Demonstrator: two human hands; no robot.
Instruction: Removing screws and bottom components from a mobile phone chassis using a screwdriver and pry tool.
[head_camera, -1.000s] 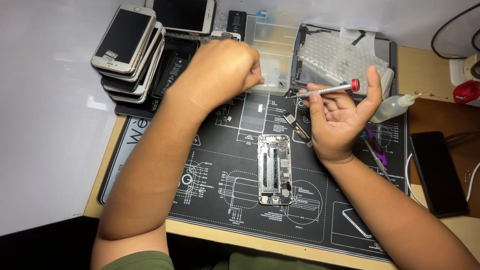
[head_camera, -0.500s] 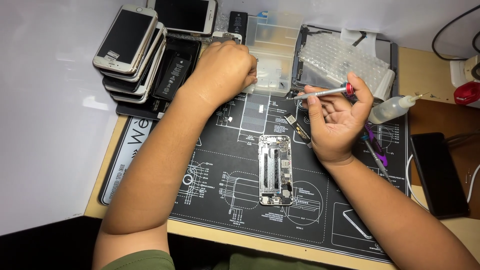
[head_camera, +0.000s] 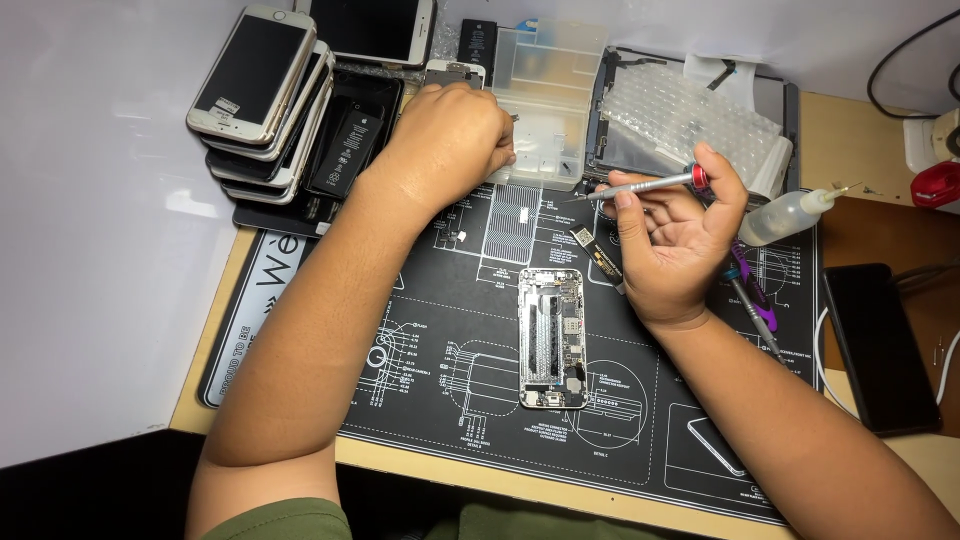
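The right hand (head_camera: 680, 245) is gripping a screwdriver (head_camera: 640, 186); the left hand (head_camera: 450, 140) is curling closed at the tray (head_camera: 550, 110), perhaps pinching something.

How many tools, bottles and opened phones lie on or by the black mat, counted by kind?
Screwdrivers: 2, a silver one in the right hand, a purple one on the mat.
Squeeze bottles: 1.
Opened phone frames: 1.
Total: 4.
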